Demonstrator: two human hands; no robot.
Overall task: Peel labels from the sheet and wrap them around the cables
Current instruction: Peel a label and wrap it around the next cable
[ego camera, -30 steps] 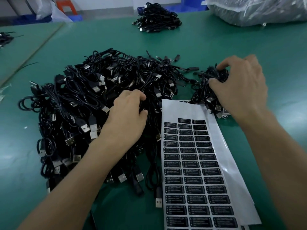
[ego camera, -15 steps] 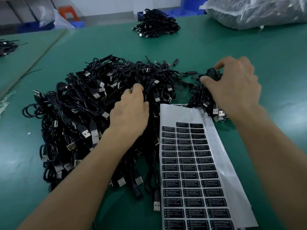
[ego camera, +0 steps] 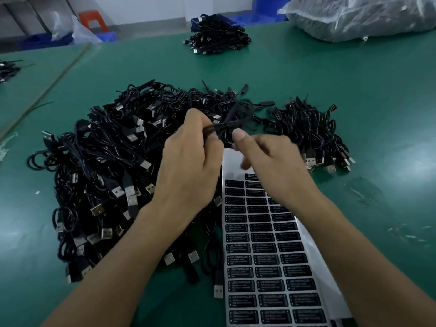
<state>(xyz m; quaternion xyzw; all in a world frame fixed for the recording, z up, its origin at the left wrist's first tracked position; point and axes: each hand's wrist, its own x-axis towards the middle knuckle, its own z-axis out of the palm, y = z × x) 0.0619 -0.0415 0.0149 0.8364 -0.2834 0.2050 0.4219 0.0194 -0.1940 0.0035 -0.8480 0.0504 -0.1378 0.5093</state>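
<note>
Your left hand (ego camera: 188, 161) pinches a black cable (ego camera: 226, 127), lifted just above the top edge of the sheet (ego camera: 266, 256). Your right hand (ego camera: 271, 166) is beside it, thumb against the cable, but too blurred to tell whether it grips. The big pile (ego camera: 106, 173) crowds the sheet's left edge, and the small pile (ego camera: 306, 128) lies past its top right corner. Green bench (ego camera: 377, 90) shows to the right and ahead, up to the far pile (ego camera: 217, 36) and the bag (ego camera: 365, 15).

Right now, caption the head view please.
Left hand grips a black cable, right hand alongside, over the label sheet, beside the cable pile.
</note>
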